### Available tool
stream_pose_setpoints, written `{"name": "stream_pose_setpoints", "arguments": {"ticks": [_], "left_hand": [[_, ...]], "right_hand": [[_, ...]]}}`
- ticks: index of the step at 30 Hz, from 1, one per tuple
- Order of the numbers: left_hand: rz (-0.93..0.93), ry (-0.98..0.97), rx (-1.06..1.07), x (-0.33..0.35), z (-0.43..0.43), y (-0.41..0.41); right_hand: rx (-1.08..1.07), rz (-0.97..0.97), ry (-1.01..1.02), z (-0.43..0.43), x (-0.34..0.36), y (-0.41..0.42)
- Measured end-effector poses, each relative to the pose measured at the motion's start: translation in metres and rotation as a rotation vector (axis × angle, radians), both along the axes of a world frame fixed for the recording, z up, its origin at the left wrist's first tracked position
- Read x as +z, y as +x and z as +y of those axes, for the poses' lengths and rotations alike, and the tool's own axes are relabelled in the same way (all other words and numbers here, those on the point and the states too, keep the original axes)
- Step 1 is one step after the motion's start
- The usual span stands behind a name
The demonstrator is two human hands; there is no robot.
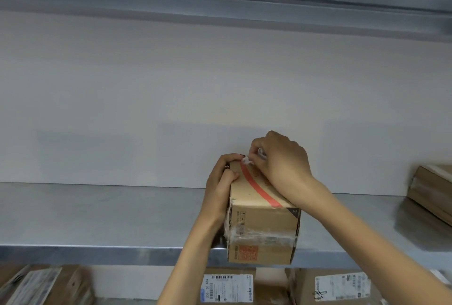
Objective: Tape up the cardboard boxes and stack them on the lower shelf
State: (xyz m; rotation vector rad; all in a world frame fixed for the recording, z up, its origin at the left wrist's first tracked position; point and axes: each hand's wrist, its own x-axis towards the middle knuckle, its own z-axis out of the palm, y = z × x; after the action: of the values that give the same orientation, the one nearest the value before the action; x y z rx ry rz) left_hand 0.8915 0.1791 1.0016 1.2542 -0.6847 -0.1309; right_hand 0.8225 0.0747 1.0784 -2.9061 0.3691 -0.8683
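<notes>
Clear plastic tape (247,161), crumpled white at its end, is pinched between thumb and fingertips of the right hand (281,165) at the far top edge of a small brown cardboard box (261,221). The left hand (220,182) curls round the box's far left corner, steadying it. A red printed stripe (256,186) crosses the lid beneath the right wrist, and a band of wrinkled clear film (264,236) wraps the near face.

We read this as the sealing step, with stacking not yet begun. The next move, in our judgement, calls for laying the tape end flat over the far edge and pressing it down, the left hand bracing the box against sliding.

The box rests on a grey steel shelf (97,219), its near face at or just past the front lip (97,254), so we would watch for a forward tip. Bare shelf runs left and back to the pale wall (171,84). A second brown cardboard carton (433,189) sits well apart at the right. Below the lip lie labelled cardboard parcels (227,287), on the lower level where this box belongs. How much room is left there we cannot tell.
</notes>
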Motion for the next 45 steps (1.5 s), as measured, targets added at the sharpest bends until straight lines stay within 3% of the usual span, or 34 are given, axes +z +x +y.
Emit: {"name": "stream_pose_setpoints", "arguments": {"ticks": [6, 10, 19, 25, 28, 31, 33, 36, 40, 45], "left_hand": [[-0.006, 0.013, 0.010, 0.006, 0.002, 0.001], [-0.067, 0.055, -0.052, 0.005, 0.005, -0.005], [-0.496, 0.184, 0.146, 0.061, 0.012, -0.016], [-0.602, 0.070, 0.229, 0.092, 0.009, -0.035], [-0.699, 0.101, 0.290, 0.101, 0.011, -0.039], [-0.796, 0.136, 0.303, 0.112, 0.013, -0.047], [-0.867, 0.163, 0.315, 0.118, 0.014, -0.050], [-0.991, 0.245, 0.382, 0.120, 0.016, -0.056], [-0.845, 0.251, 0.354, 0.114, 0.017, -0.066], [-0.285, 0.283, 0.083, 0.118, 0.027, -0.052]], "right_hand": [[-0.042, -0.189, 0.005, -0.008, 0.010, -0.013], [0.068, -0.244, 0.130, -0.024, 0.011, -0.026], [0.221, -0.421, 0.202, -0.016, 0.011, -0.042], [0.245, -0.550, 0.126, -0.005, 0.021, -0.059], [0.311, -0.457, 0.208, -0.004, 0.017, -0.071], [0.446, -0.179, 0.477, -0.012, 0.017, -0.083], [0.529, -0.108, 0.611, -0.021, 0.017, -0.089], [0.402, -0.224, 0.429, -0.027, 0.014, -0.086], [0.186, -0.357, 0.126, -0.028, 0.012, -0.074], [0.130, -0.413, -0.280, -0.021, 0.009, -0.075]]}}
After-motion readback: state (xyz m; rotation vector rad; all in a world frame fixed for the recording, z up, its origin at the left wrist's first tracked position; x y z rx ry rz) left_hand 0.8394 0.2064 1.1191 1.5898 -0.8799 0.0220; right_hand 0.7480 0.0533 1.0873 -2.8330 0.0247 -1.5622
